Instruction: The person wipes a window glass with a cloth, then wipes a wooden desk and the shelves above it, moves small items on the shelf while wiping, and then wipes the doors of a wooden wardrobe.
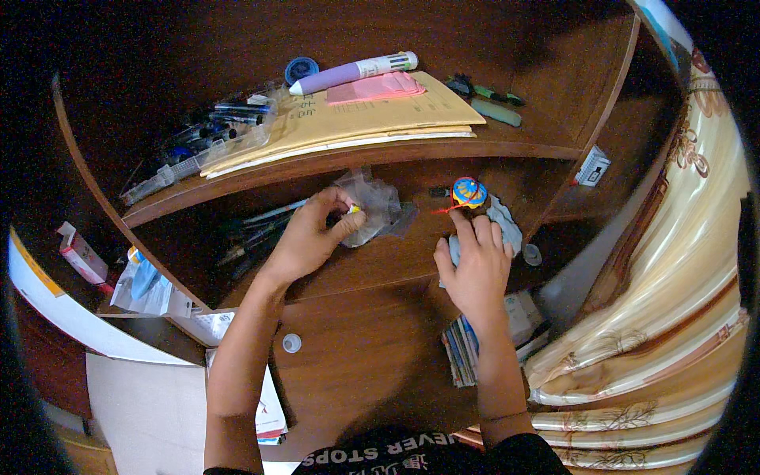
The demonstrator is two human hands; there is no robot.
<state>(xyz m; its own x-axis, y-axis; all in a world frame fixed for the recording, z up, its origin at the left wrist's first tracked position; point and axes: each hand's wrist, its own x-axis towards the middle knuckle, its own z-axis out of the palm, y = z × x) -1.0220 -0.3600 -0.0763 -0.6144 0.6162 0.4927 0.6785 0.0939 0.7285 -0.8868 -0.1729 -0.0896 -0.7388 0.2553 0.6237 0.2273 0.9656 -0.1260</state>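
Note:
My left hand [309, 237] pinches a small yellow and white piece [354, 209] between thumb and fingertips. Beside those fingertips lies a crumpled clear plastic bag [380, 205] on the lower shelf. My right hand [475, 261] is palm down over a light blue crumpled cloth or tissue [504, 222], its fingers spread. Just beyond its index fingertip sits a round blue and yellow toy [469, 193], like a yo-yo, with a red string [444, 210]. The underside of the right hand is hidden, so any grip on the cloth cannot be made out.
On the upper shelf are brown paper envelopes [380, 124], a fat purple multicolour pen [350, 74] and a plastic box of pens [231, 127]. A small white cap [291, 342] lies on the desk. Books [460, 350] stand beneath my right forearm; a curtain [641, 332] hangs at right.

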